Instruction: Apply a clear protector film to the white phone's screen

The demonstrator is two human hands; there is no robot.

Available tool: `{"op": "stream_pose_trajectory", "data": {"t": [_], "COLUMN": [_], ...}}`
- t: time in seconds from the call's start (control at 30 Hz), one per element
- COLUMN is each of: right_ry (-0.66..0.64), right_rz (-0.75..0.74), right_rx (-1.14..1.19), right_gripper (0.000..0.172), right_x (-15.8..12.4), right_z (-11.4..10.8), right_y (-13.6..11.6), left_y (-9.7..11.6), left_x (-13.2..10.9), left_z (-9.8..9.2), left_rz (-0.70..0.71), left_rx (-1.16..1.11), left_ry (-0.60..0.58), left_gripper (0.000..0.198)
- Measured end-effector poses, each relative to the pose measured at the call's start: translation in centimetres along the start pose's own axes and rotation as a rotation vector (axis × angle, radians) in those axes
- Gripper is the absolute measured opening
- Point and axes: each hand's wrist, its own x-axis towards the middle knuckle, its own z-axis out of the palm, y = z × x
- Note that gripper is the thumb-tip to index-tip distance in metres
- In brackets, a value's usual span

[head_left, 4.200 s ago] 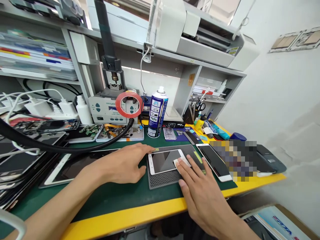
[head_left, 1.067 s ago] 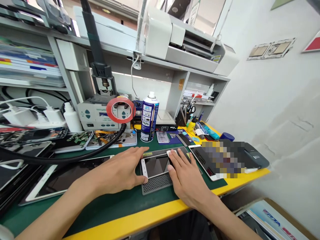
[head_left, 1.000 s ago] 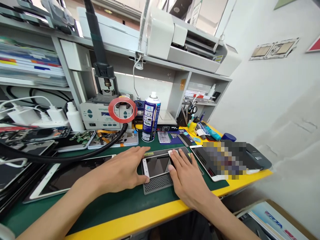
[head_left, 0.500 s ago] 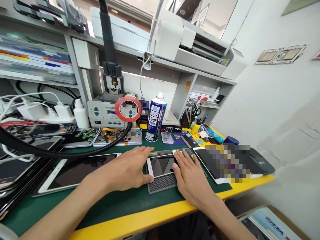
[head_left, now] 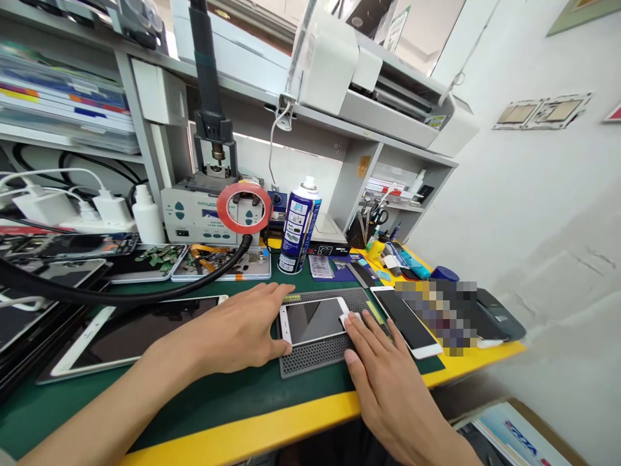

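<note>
A white-framed tablet lies on a green bench mat, partly behind the forearm of a person's left hand, which is spread wide between thumb and forefinger. Its thumb tip meets the lower left corner of a white phone, while its fingers reach toward the upper left corner of a gray honeycomb pad. The phone lies screen up on that pad, with a blue spray can upright behind. At the phone's right end, the right hand lies nearly flat, fingers extended and slightly apart, their tips on a small white piece of material. Just beside, at far right of the green mat, rests a larger white-framed device, its dark screen facing up.
</note>
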Motion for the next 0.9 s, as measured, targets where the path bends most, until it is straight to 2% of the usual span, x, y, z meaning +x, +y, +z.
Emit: {"op": "stream_pose_trajectory", "data": {"t": [0.2,0.47,0.63,0.9], "right_ry": [-0.096,-0.094,-0.088,-0.086], "right_rz": [0.093,0.117,0.109,-0.048], "right_rx": [0.106,0.185,0.235,0.356], "right_gripper": [0.053,0.055,0.055,0.054], "right_x": [3.1,5.2,5.5,6.7], "right_z": [-0.1,0.0,-0.3,-0.7], "right_y": [0.2,-0.1,-1.6,-5.4], "left_y": [0.3,0.1,0.0,0.0], "left_x": [0.1,0.1,0.1,0.0], "left_z": [-0.4,-0.1,0.0,0.1], "left_rz": [-0.026,-0.013,0.021,0.040], "left_rx": [-0.005,0.007,0.003,0.015], "left_ry": [-0.038,-0.017,0.009,0.009], "left_gripper": [0.093,0.094,0.095,0.092]}}
